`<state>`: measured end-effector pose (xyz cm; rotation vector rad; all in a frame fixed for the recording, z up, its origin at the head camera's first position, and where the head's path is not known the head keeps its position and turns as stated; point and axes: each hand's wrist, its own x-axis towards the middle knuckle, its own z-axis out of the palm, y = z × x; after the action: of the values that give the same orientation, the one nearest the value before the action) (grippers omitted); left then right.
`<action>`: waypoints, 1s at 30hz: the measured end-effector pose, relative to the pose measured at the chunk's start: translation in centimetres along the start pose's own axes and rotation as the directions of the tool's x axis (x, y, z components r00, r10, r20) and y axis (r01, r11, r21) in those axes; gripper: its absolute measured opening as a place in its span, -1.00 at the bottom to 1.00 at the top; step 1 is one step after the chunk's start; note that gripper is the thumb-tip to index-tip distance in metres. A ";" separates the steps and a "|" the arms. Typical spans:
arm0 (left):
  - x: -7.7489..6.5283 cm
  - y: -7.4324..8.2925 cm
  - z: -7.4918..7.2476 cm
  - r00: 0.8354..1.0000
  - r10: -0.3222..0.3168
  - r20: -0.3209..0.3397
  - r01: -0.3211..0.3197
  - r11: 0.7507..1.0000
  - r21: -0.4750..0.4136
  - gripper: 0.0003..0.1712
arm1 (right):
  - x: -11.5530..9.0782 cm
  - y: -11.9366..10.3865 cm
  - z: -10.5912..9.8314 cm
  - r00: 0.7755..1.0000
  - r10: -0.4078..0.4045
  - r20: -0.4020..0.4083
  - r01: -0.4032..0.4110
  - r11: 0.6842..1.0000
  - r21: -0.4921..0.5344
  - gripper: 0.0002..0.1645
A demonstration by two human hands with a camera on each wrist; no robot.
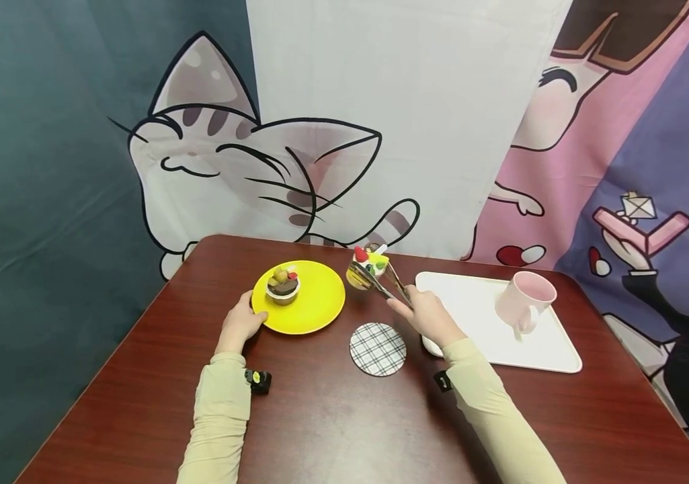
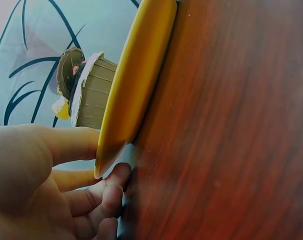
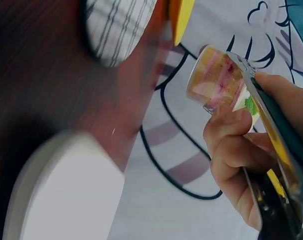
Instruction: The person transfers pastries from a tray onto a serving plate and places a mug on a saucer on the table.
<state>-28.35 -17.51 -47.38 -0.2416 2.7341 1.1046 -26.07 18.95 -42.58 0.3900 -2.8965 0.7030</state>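
Observation:
My left hand [image 1: 240,324] pinches the near-left rim of a round yellow plate [image 1: 320,302], thumb over the rim and fingers curled beneath it. On the plate stands a toy cupcake [image 1: 284,288] with a brown top, in a pleated wrapper [image 2: 97,92]. My right hand [image 1: 433,317] grips metal tongs [image 1: 403,288]. Between the tongs' tips is a small clear dessert cup [image 3: 216,77] with pink and yellow layers and fruit on top. It hangs above the table, just right of the plate, and in the right wrist view it is tipped sideways.
A round checked coaster [image 1: 378,349] lies in front of the dessert cup. On the right is a white tray [image 1: 465,296] with a pink mug [image 1: 522,299] standing on it; my right hand is over its left edge. A printed cloth [image 1: 429,101] hangs behind the brown table [image 1: 314,417].

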 end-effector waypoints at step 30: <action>0.0 0.2 -0.1 1.000 -0.006 -0.007 0.006 1.000 -0.012 -0.19 | 1.3 -4.5 5.1 0.984 -0.057 0.167 0.048 0.997 0.057 -0.43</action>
<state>-28.37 -17.45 -47.19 -0.2558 2.7320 1.1212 -26.42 12.49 -44.87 0.5554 -3.0165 0.7746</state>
